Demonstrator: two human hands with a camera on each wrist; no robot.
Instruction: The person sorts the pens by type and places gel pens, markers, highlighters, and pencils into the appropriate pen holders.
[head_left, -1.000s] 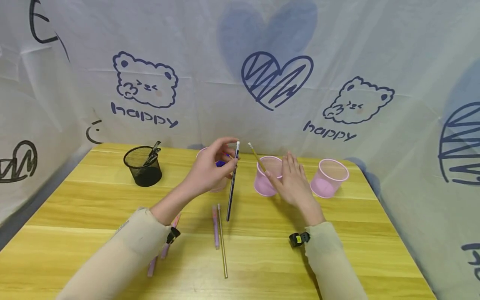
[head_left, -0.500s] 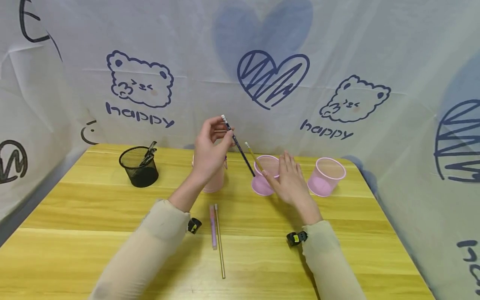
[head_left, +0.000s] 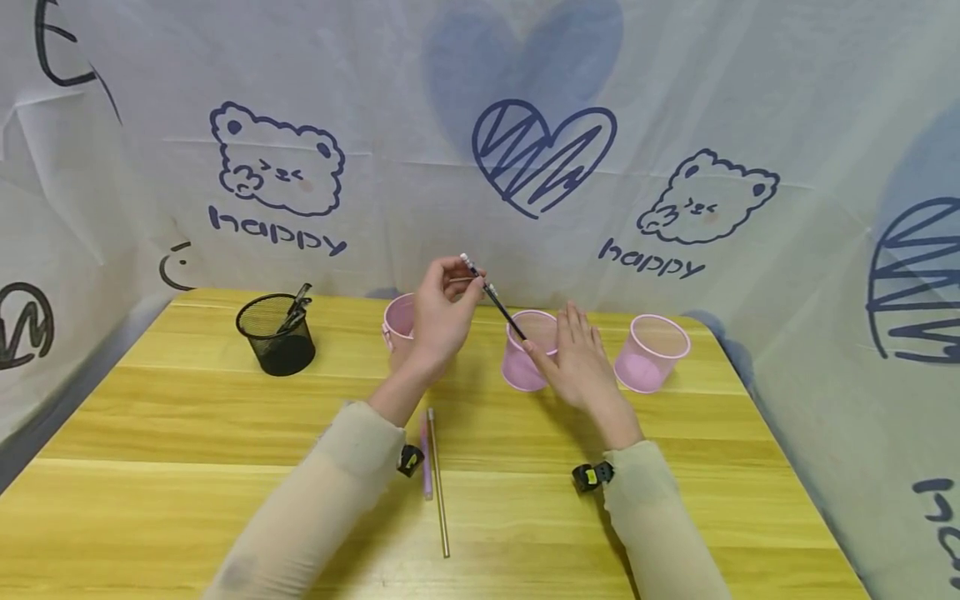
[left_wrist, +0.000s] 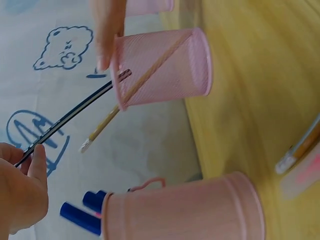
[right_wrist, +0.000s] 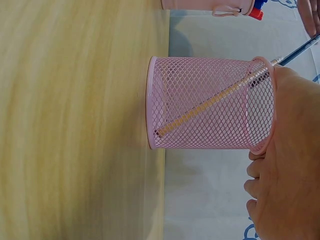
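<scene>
My left hand (head_left: 444,312) pinches a dark pencil (left_wrist: 75,112) near its white eraser end. The pencil slants down to the right, and its lower end is inside the middle pink mesh cup (right_wrist: 200,105). A yellow pencil (left_wrist: 105,122) leans in that same cup, eraser end above the rim. My right hand (head_left: 581,367) rests on the cup's rim, thumb at the near left, the other fingers stretched out along the right side. Beside my left hand stands a solid pink cup (left_wrist: 182,212) with blue-capped pens (left_wrist: 80,217), partly hidden in the head view.
Another pink mesh cup (head_left: 651,354) stands at the right. A black mesh cup (head_left: 277,337) with dark pens is at the left. In front, a gold pencil (head_left: 439,492) and a lilac stick (head_left: 427,462) lie on the wooden table (head_left: 540,533). A printed cloth hangs behind.
My left hand has carried the dark pencil up, then right and down, so that it tilts and its lower end is in the middle cup. The right hand has kept its place.
</scene>
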